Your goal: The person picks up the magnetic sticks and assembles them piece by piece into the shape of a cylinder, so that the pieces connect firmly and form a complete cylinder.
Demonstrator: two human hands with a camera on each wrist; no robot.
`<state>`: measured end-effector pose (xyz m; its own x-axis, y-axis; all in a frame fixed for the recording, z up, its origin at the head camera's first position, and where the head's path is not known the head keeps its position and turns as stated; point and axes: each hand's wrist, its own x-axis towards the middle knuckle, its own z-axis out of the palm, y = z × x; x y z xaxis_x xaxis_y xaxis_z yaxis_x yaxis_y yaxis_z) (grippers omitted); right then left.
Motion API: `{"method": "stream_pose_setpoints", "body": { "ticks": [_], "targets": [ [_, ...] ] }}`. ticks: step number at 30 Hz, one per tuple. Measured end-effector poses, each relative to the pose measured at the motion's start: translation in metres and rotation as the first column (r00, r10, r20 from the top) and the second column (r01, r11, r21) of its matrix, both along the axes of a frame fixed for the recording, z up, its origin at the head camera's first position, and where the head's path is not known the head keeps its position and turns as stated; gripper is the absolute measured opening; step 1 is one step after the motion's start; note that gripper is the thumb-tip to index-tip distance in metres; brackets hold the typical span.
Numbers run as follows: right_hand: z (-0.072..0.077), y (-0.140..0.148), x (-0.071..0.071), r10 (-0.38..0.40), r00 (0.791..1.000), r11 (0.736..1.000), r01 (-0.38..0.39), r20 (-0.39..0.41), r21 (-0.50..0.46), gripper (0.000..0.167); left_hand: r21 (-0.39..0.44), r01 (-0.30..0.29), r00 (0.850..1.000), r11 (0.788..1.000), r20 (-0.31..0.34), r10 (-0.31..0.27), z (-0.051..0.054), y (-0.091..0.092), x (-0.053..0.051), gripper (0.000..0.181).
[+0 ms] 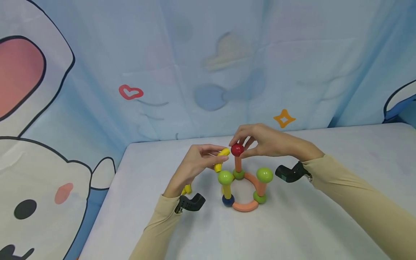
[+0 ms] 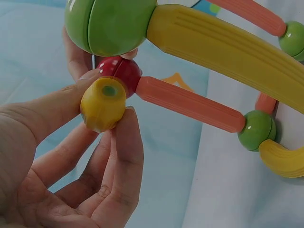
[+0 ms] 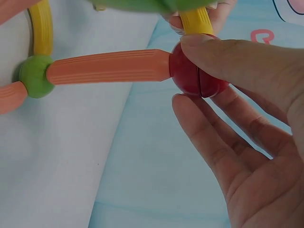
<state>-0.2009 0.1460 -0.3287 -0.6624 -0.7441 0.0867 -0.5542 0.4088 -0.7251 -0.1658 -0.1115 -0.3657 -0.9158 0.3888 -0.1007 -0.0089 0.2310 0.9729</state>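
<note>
In the head view my left hand (image 1: 198, 160) pinches a curved yellow rod (image 1: 218, 167) between thumb and fingers, its upper end close beside a red ball (image 1: 237, 149). My right hand (image 1: 268, 141) holds that red ball with thumb and fingertips, atop an upright orange rod (image 1: 238, 164). Below lies a ring of curved rods (image 1: 245, 207) joined by balls. Two more posts rise from it, each topped by a green ball (image 1: 225, 177). In the left wrist view the yellow rod's end (image 2: 103, 105) overlaps the red ball, so contact there is unclear.
More yellow pieces (image 1: 187, 189) lie on the white table (image 1: 208, 234), partly hidden behind my left wrist. A patterned blue curtain (image 1: 182, 72) hangs behind the table's far edge. The right green-topped post (image 1: 261, 187) stands below my right hand.
</note>
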Motion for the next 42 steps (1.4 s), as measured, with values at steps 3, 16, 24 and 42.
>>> {"method": "stream_pose_setpoints", "body": {
  "ticks": [3,16,24,42],
  "targets": [
    [-0.001,0.000,0.000,0.000,1.000,1.000,0.000,-0.002,-0.001,0.035,-0.021,0.011,1.000,1.000,-0.004,-0.011,0.002,0.000,0.000,0.033],
    [0.012,0.006,0.012,-0.069,0.990,0.997,0.064,-0.127,-0.042,0.029,-0.020,0.020,0.999,1.000,0.051,-0.019,0.000,-0.002,-0.004,0.032],
    [0.021,-0.019,0.047,0.061,0.961,0.997,-0.045,-0.269,0.065,0.022,0.072,0.064,0.991,0.995,0.112,-0.071,-0.001,-0.014,-0.004,0.036],
    [0.012,-0.044,0.073,0.199,0.918,0.966,-0.125,-0.343,0.227,0.031,0.137,0.104,0.986,0.985,0.119,-0.120,0.002,-0.013,-0.005,0.037]
  ]
}}
